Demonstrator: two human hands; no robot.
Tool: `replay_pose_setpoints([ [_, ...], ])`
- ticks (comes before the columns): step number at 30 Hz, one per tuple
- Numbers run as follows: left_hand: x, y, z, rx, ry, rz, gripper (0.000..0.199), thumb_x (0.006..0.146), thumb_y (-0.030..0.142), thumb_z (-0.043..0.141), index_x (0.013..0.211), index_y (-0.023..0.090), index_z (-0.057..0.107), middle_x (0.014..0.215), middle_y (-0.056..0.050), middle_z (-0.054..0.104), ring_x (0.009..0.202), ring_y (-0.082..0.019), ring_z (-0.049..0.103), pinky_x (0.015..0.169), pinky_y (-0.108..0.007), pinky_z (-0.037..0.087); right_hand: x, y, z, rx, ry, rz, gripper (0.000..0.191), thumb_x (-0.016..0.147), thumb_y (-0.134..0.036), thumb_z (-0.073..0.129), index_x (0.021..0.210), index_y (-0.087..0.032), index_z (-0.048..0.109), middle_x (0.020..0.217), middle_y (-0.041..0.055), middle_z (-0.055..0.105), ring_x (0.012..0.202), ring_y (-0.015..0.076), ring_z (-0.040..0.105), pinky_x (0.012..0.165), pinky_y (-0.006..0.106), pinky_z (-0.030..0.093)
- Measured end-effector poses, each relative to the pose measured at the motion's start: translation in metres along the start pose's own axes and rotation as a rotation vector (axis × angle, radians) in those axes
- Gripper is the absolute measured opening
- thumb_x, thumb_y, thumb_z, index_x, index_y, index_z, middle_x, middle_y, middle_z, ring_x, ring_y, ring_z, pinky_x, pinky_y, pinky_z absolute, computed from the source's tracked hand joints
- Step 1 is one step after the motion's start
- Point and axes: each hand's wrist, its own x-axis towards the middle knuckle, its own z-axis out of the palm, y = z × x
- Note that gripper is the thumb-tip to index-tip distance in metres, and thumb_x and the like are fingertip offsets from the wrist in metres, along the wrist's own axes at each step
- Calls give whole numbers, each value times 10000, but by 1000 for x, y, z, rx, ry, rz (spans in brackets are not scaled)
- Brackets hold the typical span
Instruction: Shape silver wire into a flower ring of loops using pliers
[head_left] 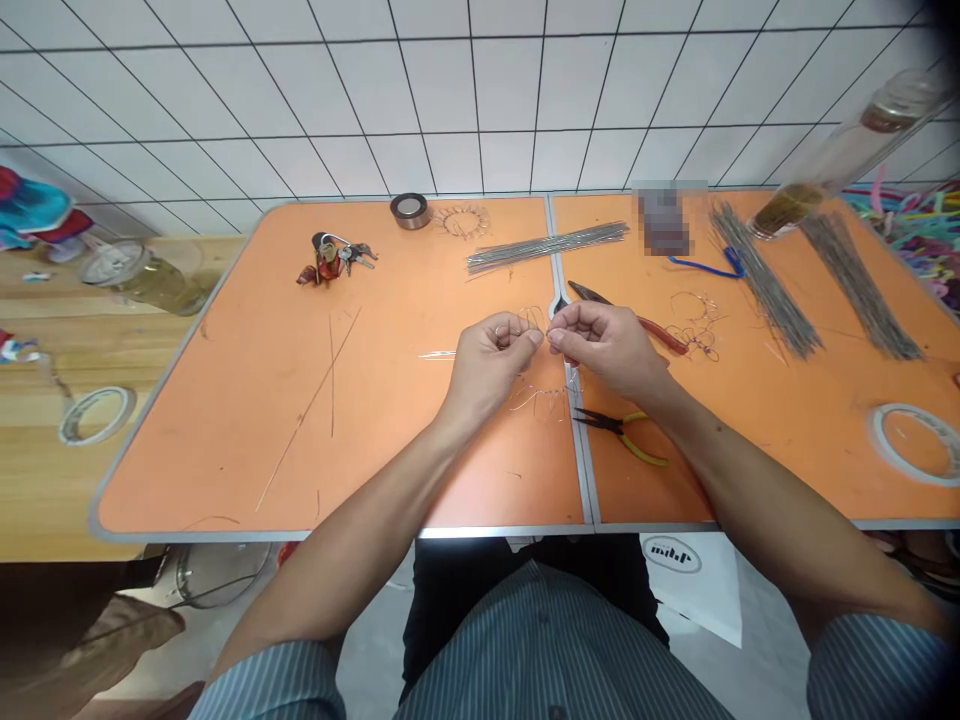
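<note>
Over the middle of the orange table, my left hand (495, 358) and my right hand (606, 345) meet, thumbs and forefingers pinched nearly tip to tip. Between them runs a thin copper-coloured wire (531, 314), looped above the left fingertips; its exact shape is hard to make out. Just below the hands lies a curved wire piece with small loops (551, 392). Pliers with red handles (660, 334) lie partly hidden behind my right hand. Needle-nose pliers with yellow handles (622, 425) rest below it, jaws apart.
Wire bundles (547, 248) (772, 290) lie at the back and right. Bent wires (694, 330), a key bunch (337, 260), dark tape (410, 211) and a white tape roll (916, 444) are around. A tall glass jar (795, 205) stands back right. A seam (589, 480) splits the table.
</note>
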Motion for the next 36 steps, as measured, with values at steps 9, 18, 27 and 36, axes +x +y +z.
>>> replay_pose_setpoints([
  [9,-2,1,2,69,20,112,193,857,268,763,710,194,663,632,23,579,576,-99,447,546,-250,341,0,1,2,-1,-48,8,167,872,-352,770,915,-198,722,825,13,698,665,130,567,621,300,450],
  [18,-1,2,3,-4,29,-10,175,815,257,792,697,199,677,582,33,594,531,-92,481,538,-240,392,-1,3,6,-122,30,-78,135,851,-332,732,831,-207,685,749,-4,639,671,137,520,603,307,368],
  [27,1,0,-2,-35,60,-59,119,803,279,794,749,211,712,575,41,596,528,-102,502,562,-247,441,-1,4,2,-101,36,-17,156,895,-354,737,920,-200,730,826,21,703,705,151,592,628,306,435],
  [36,2,6,-7,29,19,-66,127,803,306,833,756,193,795,728,-1,678,644,-110,540,613,-255,433,-6,3,2,-260,84,-115,115,932,-312,700,892,-209,731,741,-11,649,659,142,544,598,314,395],
])
